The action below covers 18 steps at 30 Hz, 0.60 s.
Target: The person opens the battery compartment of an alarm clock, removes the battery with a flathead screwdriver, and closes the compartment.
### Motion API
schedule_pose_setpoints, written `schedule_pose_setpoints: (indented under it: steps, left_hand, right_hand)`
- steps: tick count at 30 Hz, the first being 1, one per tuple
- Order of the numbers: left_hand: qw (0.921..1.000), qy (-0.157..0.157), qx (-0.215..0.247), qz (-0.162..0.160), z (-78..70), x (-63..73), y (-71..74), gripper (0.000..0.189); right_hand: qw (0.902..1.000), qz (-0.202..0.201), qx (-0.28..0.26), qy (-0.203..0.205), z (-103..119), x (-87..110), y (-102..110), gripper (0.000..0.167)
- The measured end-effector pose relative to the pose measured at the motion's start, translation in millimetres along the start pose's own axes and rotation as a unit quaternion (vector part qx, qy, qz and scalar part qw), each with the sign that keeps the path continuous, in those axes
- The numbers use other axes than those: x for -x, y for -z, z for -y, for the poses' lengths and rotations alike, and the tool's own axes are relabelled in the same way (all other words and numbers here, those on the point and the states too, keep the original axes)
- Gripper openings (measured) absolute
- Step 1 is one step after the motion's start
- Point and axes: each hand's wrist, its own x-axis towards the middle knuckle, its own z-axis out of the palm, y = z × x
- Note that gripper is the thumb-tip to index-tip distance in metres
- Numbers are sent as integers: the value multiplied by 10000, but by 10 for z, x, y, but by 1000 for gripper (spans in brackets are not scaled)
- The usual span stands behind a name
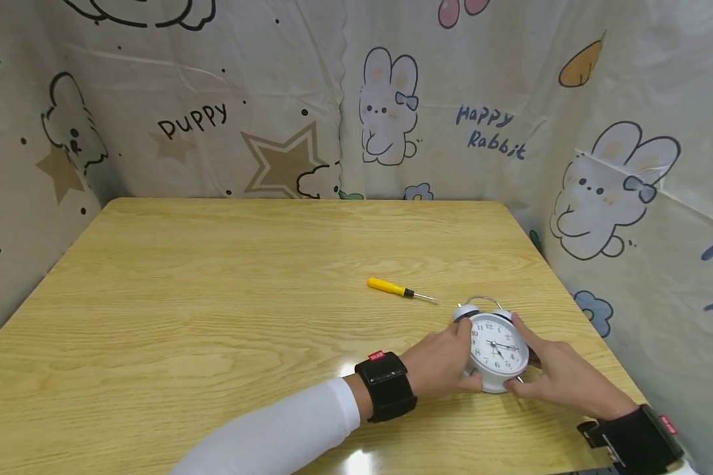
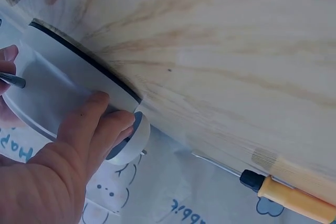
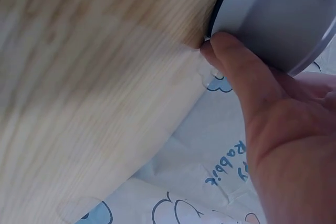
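Observation:
A white twin-bell alarm clock [image 1: 498,349] stands near the right side of the table, its numbered dial tilted up toward me. My left hand [image 1: 440,363] grips its left side, with fingers by the left bell and the thumb low at the base. On the opposite side my right hand [image 1: 561,375] holds the casing between fingers and thumb. The left wrist view shows fingers lying on the clock's white casing [image 2: 58,77] beside one bell [image 2: 134,142]. In the right wrist view, fingertips touch the casing [image 3: 273,19] at its dark rim.
Behind the clock and to its left lies a yellow-handled screwdriver [image 1: 387,286], its tip toward the clock. The wooden table [image 1: 184,316] ends at a right edge not far from my right hand. Printed cloth [image 1: 291,79] hangs around the back and sides.

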Motion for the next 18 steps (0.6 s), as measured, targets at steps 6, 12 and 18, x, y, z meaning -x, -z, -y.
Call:
schedule_pose_setpoints:
  steps: [6,12,18]
  left_hand:
    - [9999,44,138,69,42,60,39,69]
    - [9999,-11,141,30,107,132,56,75]
    - [9996,-108,236,-63,189,240,92,71]
  right_hand:
    - [9996,17,-242,151,32,-3,-5,122]
    - [9983,50,-486,306,96,-10,-1,119]
    - [9989,123,-373,250,199,-34,-38,120]
